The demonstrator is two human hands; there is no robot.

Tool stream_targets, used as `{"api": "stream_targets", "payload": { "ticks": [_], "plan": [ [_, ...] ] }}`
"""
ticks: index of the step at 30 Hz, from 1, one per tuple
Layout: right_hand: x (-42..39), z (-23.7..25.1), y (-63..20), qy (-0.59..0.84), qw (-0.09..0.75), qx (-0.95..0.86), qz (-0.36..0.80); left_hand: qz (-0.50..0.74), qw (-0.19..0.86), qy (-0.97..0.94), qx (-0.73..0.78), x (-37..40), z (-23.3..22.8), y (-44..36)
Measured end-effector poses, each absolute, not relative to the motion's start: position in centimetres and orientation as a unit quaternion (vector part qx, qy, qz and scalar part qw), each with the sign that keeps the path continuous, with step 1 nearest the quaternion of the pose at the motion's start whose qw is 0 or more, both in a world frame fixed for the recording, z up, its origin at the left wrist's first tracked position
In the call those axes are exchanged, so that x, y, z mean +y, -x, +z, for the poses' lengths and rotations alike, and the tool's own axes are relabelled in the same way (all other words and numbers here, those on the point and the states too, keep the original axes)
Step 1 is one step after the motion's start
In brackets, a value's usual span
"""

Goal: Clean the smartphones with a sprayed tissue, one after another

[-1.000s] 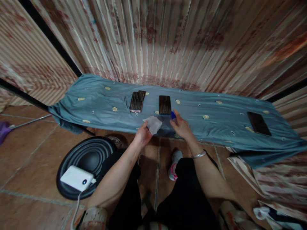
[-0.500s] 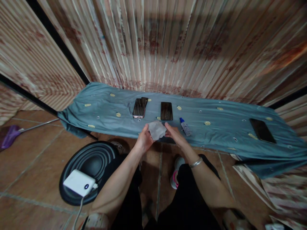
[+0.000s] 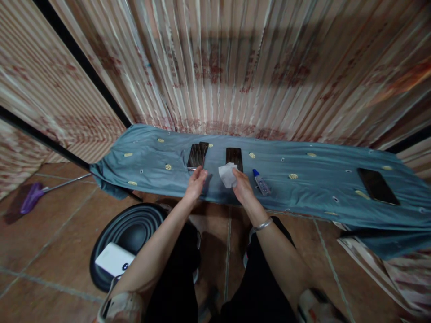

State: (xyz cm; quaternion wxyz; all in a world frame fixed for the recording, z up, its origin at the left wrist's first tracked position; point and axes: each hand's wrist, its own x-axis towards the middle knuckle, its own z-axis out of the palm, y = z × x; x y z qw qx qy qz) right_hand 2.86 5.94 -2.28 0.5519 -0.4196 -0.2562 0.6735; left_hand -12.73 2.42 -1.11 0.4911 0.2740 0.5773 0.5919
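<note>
Wiping looks barely begun: right hand pinches a white wipe at the near end of the middle phone. Left hand, open and empty, touches the stacked phones. Four phones counted, one bottle, one wipe.

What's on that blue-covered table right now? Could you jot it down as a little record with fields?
surface: table under a blue cloth with small gold motifs
left hand: open, fingertips at the near end of the left phone
right hand: holds a white wipe just in front of the middle phone
bottle: small clear bottle with blue cap, lying right of the right hand
far right: another dark phone, flat on the cloth
floor: black round speaker with a white box on it
</note>
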Motion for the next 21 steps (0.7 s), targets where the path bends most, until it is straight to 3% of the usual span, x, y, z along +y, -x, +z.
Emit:
{"api": "stream_targets", "payload": {
  "ticks": [5, 7, 15, 21],
  "plan": [
    [5.8, -2.0, -2.6, 0.407, 0.558, -0.252, 0.678, 0.505, 0.236, -0.432, 0.709, 7.9, -2.2, 15.5],
    [5.5, -1.9, -2.5, 0.397, 0.552, -0.254, 0.688, 0.442, 0.189, -0.464, 0.744, 9.4, -3.1, 16.4],
    [4.6, -2.2, -1.7, 0.398, 0.521, -0.278, 0.702, 0.337, 0.155, -0.522, 0.768, 12.0, -6.0, 18.3],
    [4.6, -2.6, -1.6, 0.409, 0.507, -0.300, 0.696, 0.380, 0.148, -0.531, 0.743, 12.8, -7.2, 18.9]
  ]
}}
